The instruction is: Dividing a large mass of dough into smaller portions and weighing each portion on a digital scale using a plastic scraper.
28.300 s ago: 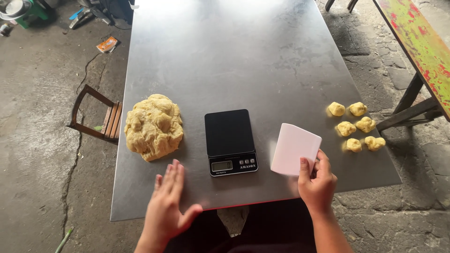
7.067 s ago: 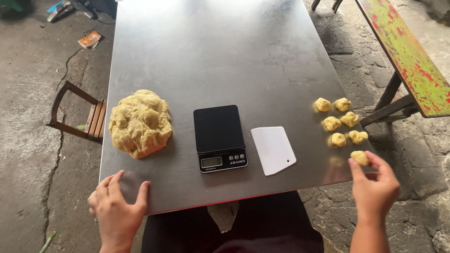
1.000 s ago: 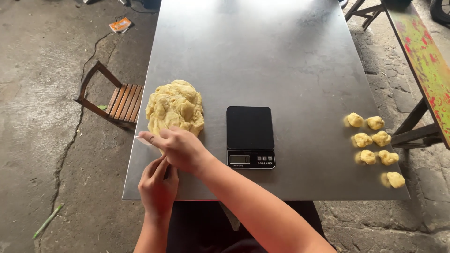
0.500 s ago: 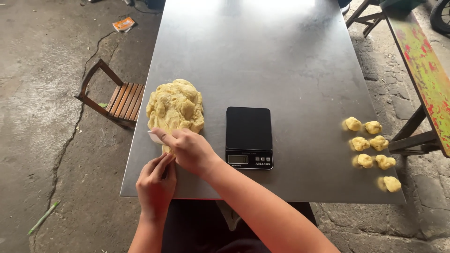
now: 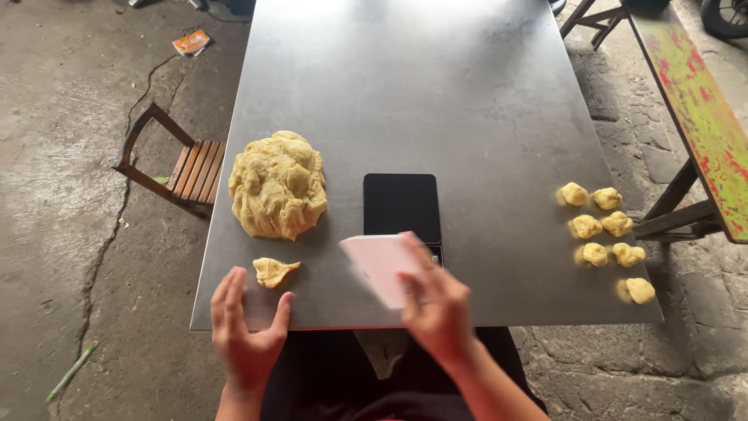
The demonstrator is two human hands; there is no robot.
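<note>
A big lump of yellow dough (image 5: 277,185) lies on the left of the steel table (image 5: 405,86). Just in front of it sits a small cut-off piece of dough (image 5: 273,271). My left hand (image 5: 245,327) rests open at the table's front edge, fingers spread, right below that piece. My right hand (image 5: 438,308) grips a white plastic scraper (image 5: 379,265), held over the front of the black digital scale (image 5: 401,206) and blurred by motion.
Several small dough pieces (image 5: 604,238) lie in rows near the table's right edge. A wooden chair (image 5: 175,164) stands left of the table. A green and red painted bench (image 5: 697,101) runs along the right.
My right hand has swung right with the scraper, away from the big lump to above the scale. A small cut piece now lies apart from the lump. My left hand has opened below it.
</note>
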